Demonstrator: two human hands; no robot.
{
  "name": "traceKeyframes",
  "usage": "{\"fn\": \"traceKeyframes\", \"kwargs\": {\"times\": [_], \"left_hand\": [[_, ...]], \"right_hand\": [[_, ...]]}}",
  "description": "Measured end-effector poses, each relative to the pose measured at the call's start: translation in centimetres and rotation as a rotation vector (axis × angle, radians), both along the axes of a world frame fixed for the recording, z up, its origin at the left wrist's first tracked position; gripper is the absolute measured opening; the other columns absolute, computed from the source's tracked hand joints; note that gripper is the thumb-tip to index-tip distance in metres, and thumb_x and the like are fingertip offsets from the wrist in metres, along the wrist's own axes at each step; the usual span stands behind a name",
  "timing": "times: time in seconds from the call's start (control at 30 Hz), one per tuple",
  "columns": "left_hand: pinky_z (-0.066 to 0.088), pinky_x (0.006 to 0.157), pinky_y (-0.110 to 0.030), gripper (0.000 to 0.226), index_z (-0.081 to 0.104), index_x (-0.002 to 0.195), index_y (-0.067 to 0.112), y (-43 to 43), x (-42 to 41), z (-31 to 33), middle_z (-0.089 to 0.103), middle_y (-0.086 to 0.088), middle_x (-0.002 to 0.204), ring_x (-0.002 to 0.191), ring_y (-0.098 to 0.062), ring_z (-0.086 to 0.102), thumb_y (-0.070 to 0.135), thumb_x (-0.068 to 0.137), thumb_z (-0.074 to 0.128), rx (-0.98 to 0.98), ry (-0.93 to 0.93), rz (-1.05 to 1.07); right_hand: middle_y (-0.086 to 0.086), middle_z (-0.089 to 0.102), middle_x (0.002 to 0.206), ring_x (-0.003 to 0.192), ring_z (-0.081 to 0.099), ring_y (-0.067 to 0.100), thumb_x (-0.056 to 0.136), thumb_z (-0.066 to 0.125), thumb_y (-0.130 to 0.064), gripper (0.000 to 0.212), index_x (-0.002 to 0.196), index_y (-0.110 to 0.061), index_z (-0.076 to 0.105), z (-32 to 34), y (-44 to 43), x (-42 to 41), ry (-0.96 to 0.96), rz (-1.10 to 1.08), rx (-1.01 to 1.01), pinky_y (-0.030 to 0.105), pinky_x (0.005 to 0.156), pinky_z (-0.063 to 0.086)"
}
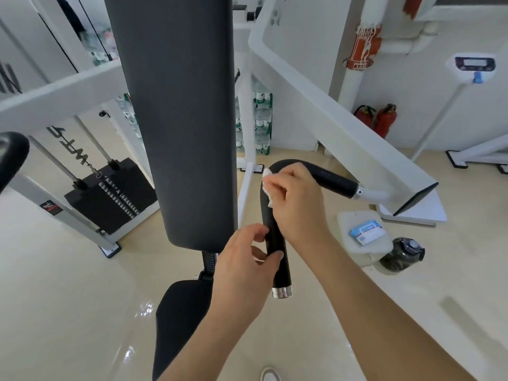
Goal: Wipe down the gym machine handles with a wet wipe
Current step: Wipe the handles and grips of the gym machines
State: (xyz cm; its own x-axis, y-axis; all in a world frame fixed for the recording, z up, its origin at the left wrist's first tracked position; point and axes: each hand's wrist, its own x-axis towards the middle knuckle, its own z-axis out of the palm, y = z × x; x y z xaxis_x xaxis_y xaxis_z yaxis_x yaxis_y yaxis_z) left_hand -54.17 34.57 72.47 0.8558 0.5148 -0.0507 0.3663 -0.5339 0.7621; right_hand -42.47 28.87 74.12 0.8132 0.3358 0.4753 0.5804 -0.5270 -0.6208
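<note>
Handle: the black bent handle (pixel 275 232) is hanging off the white machine arm (pixel 343 127), just right of the grey back pad (pixel 181 105).
Right hand: the right hand (pixel 297 202) is pressing the wet wipe (pixel 268 185) against the bend, fingers curled over it.
Left hand: the left hand (pixel 244 259) is pinching the lower shaft loosely, thumb and fingertips on either side.
Handling: the wipe is looking soft, light and likely to bunch; the grip is looking stiff and smooth, so wrapping the wipe around it should be working best.
Surroundings: a wipes packet (pixel 367 232) and a dark bottle (pixel 402 254) are sitting near on the floor; a weight stack (pixel 110 193) is standing well apart.
Obstruction: the pad is crowding the handle's left side.
</note>
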Motion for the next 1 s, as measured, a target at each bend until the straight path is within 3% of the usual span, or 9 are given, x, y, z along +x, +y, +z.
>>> {"fn": "traceKeyframes", "kwargs": {"times": [0.13,0.2,0.33,0.43,0.57,0.63,0.7,0.87,1.0], "left_hand": [[0.049,0.068,-0.01,0.017,0.068,0.087,0.034,1.6,-0.8,-0.3,0.069,0.02,0.082,0.075,0.006,0.064,0.016,0.084,0.067,-0.136,-0.043,0.035],[0.048,0.066,-0.007,0.024,0.066,0.084,0.032,1.9,-1.7,-0.7,0.069,0.017,0.08,0.077,0.002,0.065,0.009,0.085,0.063,-0.133,-0.046,0.046],[0.048,0.069,-0.008,0.034,0.063,0.096,0.034,1.2,-1.9,-0.8,0.066,0.016,0.094,0.087,-0.003,0.064,0.001,0.086,0.057,-0.147,-0.132,0.059],[0.049,0.072,-0.011,0.029,0.065,0.094,0.033,0.9,-1.3,0.0,0.067,0.016,0.092,0.088,-0.004,0.064,0.005,0.089,0.059,-0.182,-0.253,0.073],[0.054,0.075,-0.018,0.026,0.061,0.092,0.043,0.0,-0.9,0.6,0.068,0.02,0.087,0.086,-0.001,0.065,0.017,0.088,0.064,-0.188,-0.302,0.023],[0.054,0.075,-0.017,0.022,0.062,0.093,0.043,-0.2,-0.5,0.3,0.068,0.02,0.085,0.082,0.002,0.065,0.022,0.085,0.068,-0.139,-0.286,0.056],[0.054,0.073,-0.018,0.019,0.065,0.09,0.04,-0.1,0.1,0.1,0.068,0.018,0.082,0.078,0.001,0.064,0.022,0.084,0.07,-0.077,-0.297,0.084],[0.053,0.066,-0.019,0.006,0.071,0.089,0.016,1.8,1.1,-0.1,0.067,0.006,0.082,0.072,-0.008,0.061,0.013,0.085,0.068,0.274,-0.405,-0.013],[0.049,0.064,-0.021,0.017,0.072,0.089,0.008,2.8,1.8,-1.3,0.066,-0.004,0.084,0.075,-0.016,0.058,0.018,0.09,0.059,0.54,-0.497,-0.076]], "right_hand": [[0.001,0.052,0.075,0.061,0.046,0.009,0.087,0.061,-0.023,0.019,0.076,-0.01,0.071,-1.9,-3.4,-5.2,-0.019,0.166,-0.179,0.009,0.06,0.03],[0.001,0.053,0.075,0.061,0.048,0.007,0.086,0.067,-0.023,0.014,0.083,-0.011,0.074,-2.6,-4.2,-5.9,-0.005,0.191,-0.188,0.008,0.063,0.034],[0.004,0.056,0.072,0.057,0.04,0.005,0.075,0.078,-0.02,0.016,0.083,-0.01,0.069,-1.3,-2.1,-4.6,-0.042,0.112,-0.191,0.0,0.059,0.018],[-0.001,0.051,0.085,0.065,0.047,0.007,0.085,0.069,-0.023,0.012,0.092,-0.014,0.07,-0.8,-2.2,-3.8,0.037,0.151,-0.189,0.004,0.057,0.027],[-0.01,0.046,0.1,0.087,0.054,0.005,0.094,0.055,-0.019,0.028,0.12,-0.024,0.062,-1.4,-5.0,-5.0,0.241,0.316,-0.13,0.012,0.077,0.048],[-0.012,0.053,0.1,0.09,0.057,0.004,0.091,0.058,-0.009,0.035,0.123,-0.024,0.061,-1.7,-5.3,-5.2,0.299,0.271,0.02,0.013,0.079,0.049],[-0.012,0.058,0.096,0.086,0.06,0.006,0.085,0.065,-0.006,0.031,0.112,-0.021,0.066,-2.0,-5.1,-5.4,0.327,0.177,0.14,0.01,0.073,0.049],[-0.011,0.063,0.088,0.076,0.06,0.004,0.081,0.073,-0.016,0.012,0.092,-0.019,0.071,-2.9,-4.6,-5.8,0.315,0.038,0.18,0.006,0.068,0.044],[-0.011,0.063,0.085,0.079,0.061,0.006,0.081,0.072,-0.015,0.008,0.085,-0.022,0.069,-2.5,-3.7,-4.8,0.332,-0.016,0.264,0.015,0.071,0.052]]}}
